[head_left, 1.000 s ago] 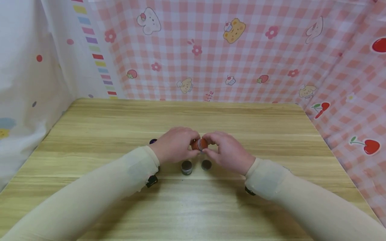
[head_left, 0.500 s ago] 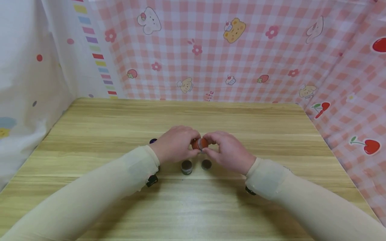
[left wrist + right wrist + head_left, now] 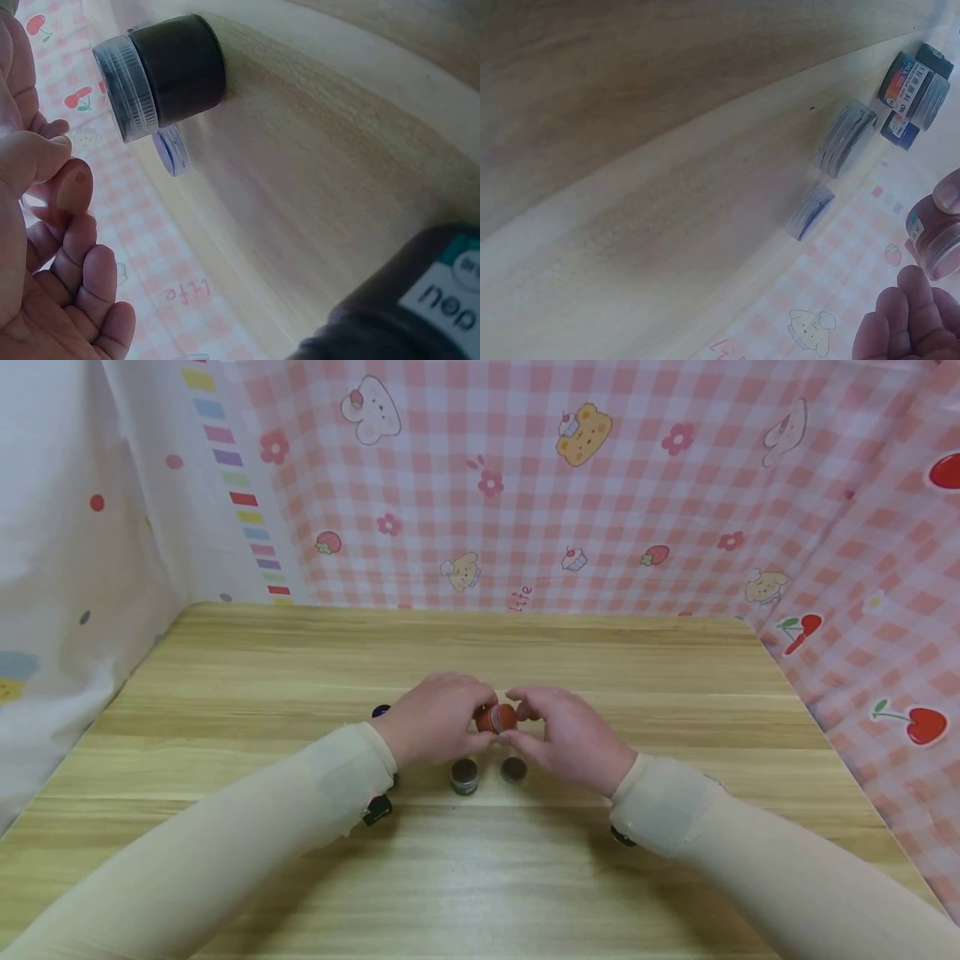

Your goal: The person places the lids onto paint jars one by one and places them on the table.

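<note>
Red-orange jar between two hands

The red-orange jar [image 3: 497, 719] lies sideways above the middle of the surface [image 3: 480, 877], about midway between its left and right edges; the left hand [image 3: 437, 718] pinches its left end; the right hand [image 3: 573, 735], fingers parted, stands at its other end, thumb contact unclear; on the surface's near side of them, a dark jar [image 3: 464, 777] stands upright beside a clear lid [image 3: 513, 770].

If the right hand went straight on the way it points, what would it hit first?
Most likely the reddish jar held by the left hand: it sits right ahead of the right hand. Depth is hard to judge, and the two may be touching.
</note>
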The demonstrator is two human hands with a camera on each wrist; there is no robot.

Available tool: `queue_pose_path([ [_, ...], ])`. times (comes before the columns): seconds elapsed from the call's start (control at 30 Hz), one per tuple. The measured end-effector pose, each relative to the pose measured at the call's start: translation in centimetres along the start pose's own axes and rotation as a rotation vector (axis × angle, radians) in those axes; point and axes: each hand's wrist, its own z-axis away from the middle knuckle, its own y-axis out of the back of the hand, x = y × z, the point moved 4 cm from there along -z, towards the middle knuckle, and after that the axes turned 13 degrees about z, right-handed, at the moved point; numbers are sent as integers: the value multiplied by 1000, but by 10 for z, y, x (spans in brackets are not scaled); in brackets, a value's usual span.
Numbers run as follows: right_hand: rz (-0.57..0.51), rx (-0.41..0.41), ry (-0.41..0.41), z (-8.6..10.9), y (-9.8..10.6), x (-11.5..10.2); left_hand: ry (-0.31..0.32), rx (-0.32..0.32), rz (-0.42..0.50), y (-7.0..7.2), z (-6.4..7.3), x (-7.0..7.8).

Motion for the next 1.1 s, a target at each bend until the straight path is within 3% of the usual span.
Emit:
queue_pose_path([
  [0.27,23,38,47,1,1,0,-23,4,-11,0,0,-2],
  [1.1,57,37,17,0,0,1,-14,-8,-25,0,0,-2],
])
